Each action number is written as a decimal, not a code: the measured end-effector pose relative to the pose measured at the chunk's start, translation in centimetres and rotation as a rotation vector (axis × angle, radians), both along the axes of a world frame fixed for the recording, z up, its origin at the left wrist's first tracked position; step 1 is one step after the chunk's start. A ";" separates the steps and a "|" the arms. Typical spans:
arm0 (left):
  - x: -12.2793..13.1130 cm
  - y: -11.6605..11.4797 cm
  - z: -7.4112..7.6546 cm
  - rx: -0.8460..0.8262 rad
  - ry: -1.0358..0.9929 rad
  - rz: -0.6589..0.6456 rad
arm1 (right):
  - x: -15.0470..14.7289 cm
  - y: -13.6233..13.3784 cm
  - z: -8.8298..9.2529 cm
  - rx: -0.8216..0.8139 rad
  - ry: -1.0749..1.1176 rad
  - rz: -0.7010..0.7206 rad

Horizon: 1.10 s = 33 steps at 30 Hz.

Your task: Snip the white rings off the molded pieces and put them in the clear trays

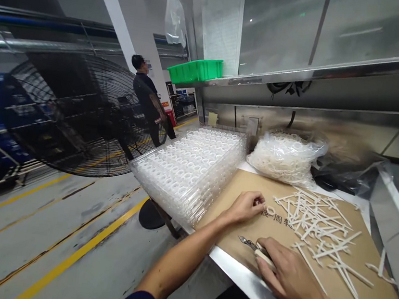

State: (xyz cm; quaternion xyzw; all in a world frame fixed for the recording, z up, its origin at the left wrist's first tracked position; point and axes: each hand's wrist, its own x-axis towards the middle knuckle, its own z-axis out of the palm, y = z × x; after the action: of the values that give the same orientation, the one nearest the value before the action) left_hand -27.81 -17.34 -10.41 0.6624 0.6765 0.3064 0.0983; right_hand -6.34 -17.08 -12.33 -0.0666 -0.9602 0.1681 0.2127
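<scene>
While the right hand (289, 277) curls its fingers tight around small white-handled snips (262, 255) on a brown cardboard sheet (240, 198), the left hand (241, 208) pinches its fingers (260, 201) together just beside a small white plastic ring (271, 210). I cannot tell if they hold anything. Thin white plastic strips (316, 222) lie in a heap to the right. A bag of white rings (285, 157) and a stack of clear plastic trays (185, 172) sit past the hands on the metal table (255, 289).
</scene>
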 end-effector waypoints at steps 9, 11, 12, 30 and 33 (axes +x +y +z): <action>-1.3 -0.9 -1.3 0.025 -0.036 -0.040 | -0.2 0.0 1.8 -0.038 -0.110 -0.038; -1.7 -0.7 -1.2 0.013 -0.042 -0.066 | -0.2 0.0 1.8 -0.042 -0.109 -0.030; -1.8 -0.6 -1.1 0.007 -0.049 -0.082 | -0.2 -0.1 1.8 -0.045 -0.105 -0.026; 2.2 -0.6 -0.8 -0.015 0.192 -0.098 | -0.4 -0.3 2.0 0.043 0.172 0.001; 2.0 -0.4 -0.9 -0.015 0.213 -0.058 | -0.3 -0.1 2.0 0.052 0.189 -0.022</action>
State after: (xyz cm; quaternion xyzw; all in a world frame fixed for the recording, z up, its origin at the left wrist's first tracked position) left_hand -25.81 -17.75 -11.29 0.7098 0.6659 0.2263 0.0398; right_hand -6.66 -17.19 -10.32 -0.0556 -0.9391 0.1462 0.3059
